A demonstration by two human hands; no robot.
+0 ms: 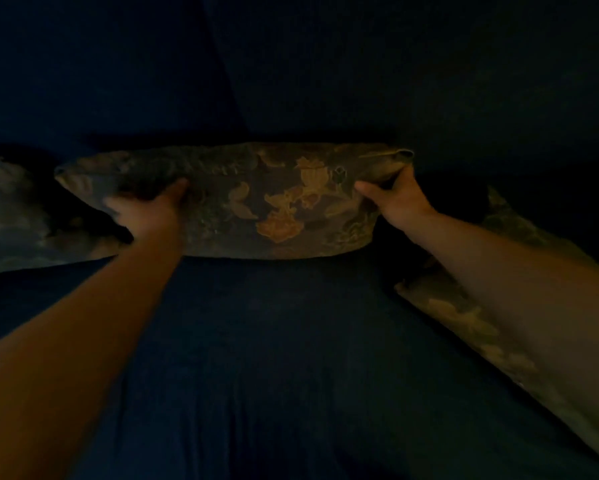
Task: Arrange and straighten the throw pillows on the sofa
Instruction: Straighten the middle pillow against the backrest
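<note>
Floral throw pillow (256, 202) at frame centre lies along the dark blue sofa (274, 341), right hand (393, 199) pinching its right corner, blurred left hand (149, 211) spread flat on it.

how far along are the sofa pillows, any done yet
Partly, at a guess. Done: the left pillow already sits against the sofa back. In hand: the middle floral pillow, with the left hand pressed on its left part, blurred, and the right hand in a grip on its right corner. Left: the right pillow lies slanted along the seat under the right forearm.
</note>
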